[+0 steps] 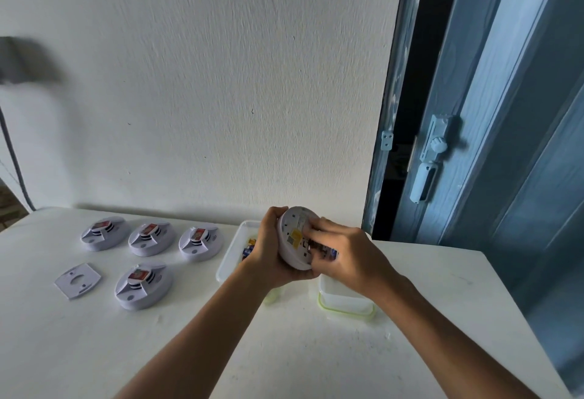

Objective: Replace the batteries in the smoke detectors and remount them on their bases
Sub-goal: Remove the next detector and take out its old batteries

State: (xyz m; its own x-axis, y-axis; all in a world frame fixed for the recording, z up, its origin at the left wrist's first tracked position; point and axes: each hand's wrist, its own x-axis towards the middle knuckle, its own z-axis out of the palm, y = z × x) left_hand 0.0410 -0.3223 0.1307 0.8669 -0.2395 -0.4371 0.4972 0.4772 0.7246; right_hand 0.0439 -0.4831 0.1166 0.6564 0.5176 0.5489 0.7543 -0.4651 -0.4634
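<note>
Holding a round white smoke detector (pixel 295 239) up off the white table (pixel 316 351), a person works on its underside with both bare hands. The left hand (pixel 271 253) cups the detector from the left and below, fingers curled round its rim, so the disc stands on edge and tilted, its flat back facing right and a little toward the camera. That back carries a yellow label (pixel 296 236) and a dark battery recess just right of it. The right hand (pixel 344 253) comes in from the right, fingertips pressed onto the back, and seems to grip a small dark battery (pixel 328 255) at the recess; motion blur hides whether the battery is seated or partly out. The battery's long axis appears to run roughly left to right, along the detector's face, so the coming move probably depends on sliding it along that line, with the right hand nearest. Directly below the hands sit two clear plastic tubs, one (pixel 229 259) holding loose batteries, the other (pixel 344 300) with a green-edged lid. Well apart to the left, four more detectors (pixel 143 286) lie on the table, and a flat square mounting base (pixel 78 280) rests beside the nearest one.
</note>
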